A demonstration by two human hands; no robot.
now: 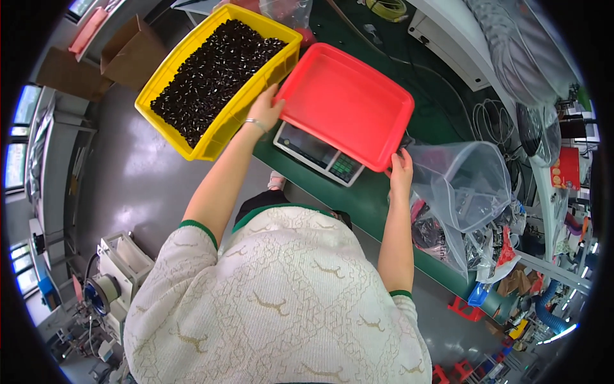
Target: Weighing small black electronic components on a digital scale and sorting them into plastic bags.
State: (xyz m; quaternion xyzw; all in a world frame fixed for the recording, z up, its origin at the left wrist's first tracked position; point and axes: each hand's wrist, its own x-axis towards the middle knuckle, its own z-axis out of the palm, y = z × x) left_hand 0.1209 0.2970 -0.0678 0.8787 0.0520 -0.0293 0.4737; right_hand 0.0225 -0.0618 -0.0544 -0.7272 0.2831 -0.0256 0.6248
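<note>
A shallow red tray, with nothing lying in it, rests over a digital weighing scale; the scale's display and keypad stick out on the near side. My left hand is closed on the tray's left edge, its fingertips partly hidden. At the near right corner, my right hand grips the tray's rim. Just left of the tray stands a yellow bin filled with many small, shiny dark pieces, too small to name. The back of my left hand is close to the bin's wall.
Beneath the scale is a green-topped table. Clear plastic bags lie to the right, by coiled cables. Cardboard boxes stand at the far left, and a machine with a spool is at the lower left.
</note>
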